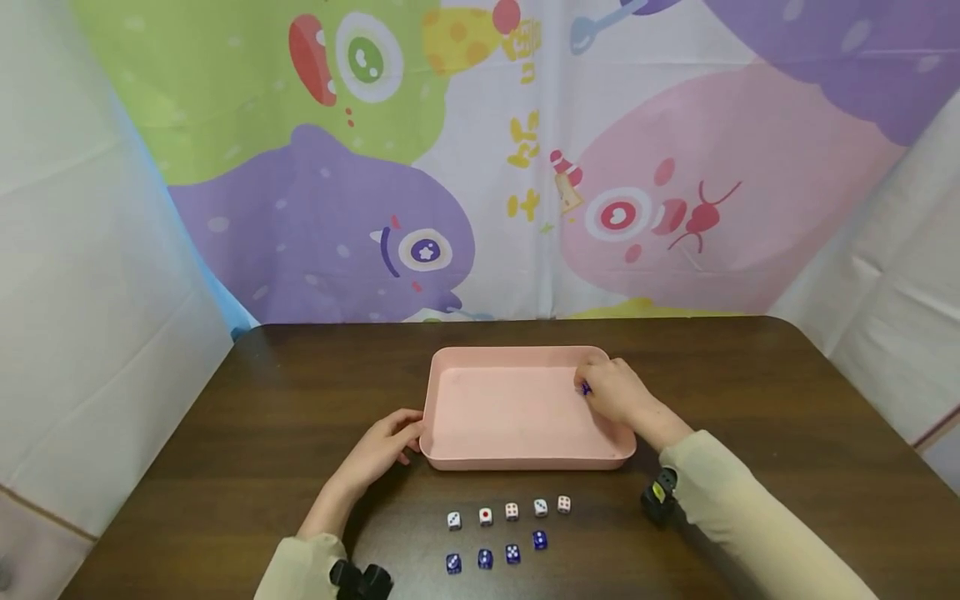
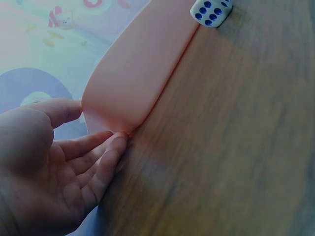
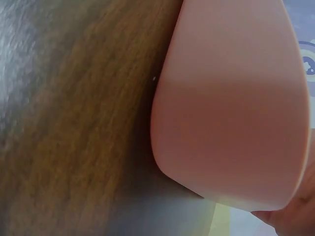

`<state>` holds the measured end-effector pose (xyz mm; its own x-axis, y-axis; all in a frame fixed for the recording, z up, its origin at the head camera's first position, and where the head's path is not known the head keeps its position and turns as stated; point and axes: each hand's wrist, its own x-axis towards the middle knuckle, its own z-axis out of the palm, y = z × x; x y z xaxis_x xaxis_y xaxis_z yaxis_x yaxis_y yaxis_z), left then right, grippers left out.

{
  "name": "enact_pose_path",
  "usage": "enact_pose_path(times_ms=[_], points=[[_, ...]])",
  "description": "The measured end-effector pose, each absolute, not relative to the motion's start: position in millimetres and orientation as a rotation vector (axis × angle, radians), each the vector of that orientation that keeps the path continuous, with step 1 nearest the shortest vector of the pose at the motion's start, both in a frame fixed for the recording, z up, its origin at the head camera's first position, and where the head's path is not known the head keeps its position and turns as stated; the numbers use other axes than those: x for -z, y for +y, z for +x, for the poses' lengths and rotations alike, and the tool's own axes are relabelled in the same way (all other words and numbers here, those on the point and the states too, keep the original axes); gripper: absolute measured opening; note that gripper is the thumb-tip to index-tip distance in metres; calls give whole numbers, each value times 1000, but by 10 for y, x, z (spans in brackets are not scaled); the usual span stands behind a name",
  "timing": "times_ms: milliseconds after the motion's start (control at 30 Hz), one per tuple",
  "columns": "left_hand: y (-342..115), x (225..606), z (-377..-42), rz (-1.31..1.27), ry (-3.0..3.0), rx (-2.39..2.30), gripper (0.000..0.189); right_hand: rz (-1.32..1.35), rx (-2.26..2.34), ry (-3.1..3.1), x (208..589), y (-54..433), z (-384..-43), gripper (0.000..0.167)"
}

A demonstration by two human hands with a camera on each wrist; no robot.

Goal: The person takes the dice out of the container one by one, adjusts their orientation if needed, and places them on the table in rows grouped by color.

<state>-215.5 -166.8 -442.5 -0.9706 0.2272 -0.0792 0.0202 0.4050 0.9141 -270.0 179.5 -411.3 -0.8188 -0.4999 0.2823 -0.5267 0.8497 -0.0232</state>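
A shallow pink tray (image 1: 510, 408) lies on the dark wooden table. My left hand (image 1: 384, 446) holds its left side; in the left wrist view the thumb meets the rim and the fingertips touch the lower edge. Over the tray's right end, my right hand (image 1: 615, 390) reaches inside and pinches a blue die (image 1: 585, 389), partly covered by the fingers. In the right wrist view the tray's outer wall (image 3: 231, 113) hides most of that hand.
In front of the tray sits a row of several white dice (image 1: 512, 512). Nearer to me is a row of several blue dice (image 1: 485, 559). A cartoon-printed curtain (image 1: 495, 275) hangs behind the table (image 1: 315, 375).
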Motion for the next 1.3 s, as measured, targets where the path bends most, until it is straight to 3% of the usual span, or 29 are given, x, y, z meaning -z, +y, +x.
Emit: enact_pose_path(times_ms=[767, 1300], points=[[-1676, 4405, -2145, 226, 2453, -1610, 38, 781, -124, -2839, 4122, 1742, -2584, 12], [-1666, 4424, -2148, 197, 2445, -1620, 38, 712, -409, -2946, 4066, 1677, -2380, 10]])
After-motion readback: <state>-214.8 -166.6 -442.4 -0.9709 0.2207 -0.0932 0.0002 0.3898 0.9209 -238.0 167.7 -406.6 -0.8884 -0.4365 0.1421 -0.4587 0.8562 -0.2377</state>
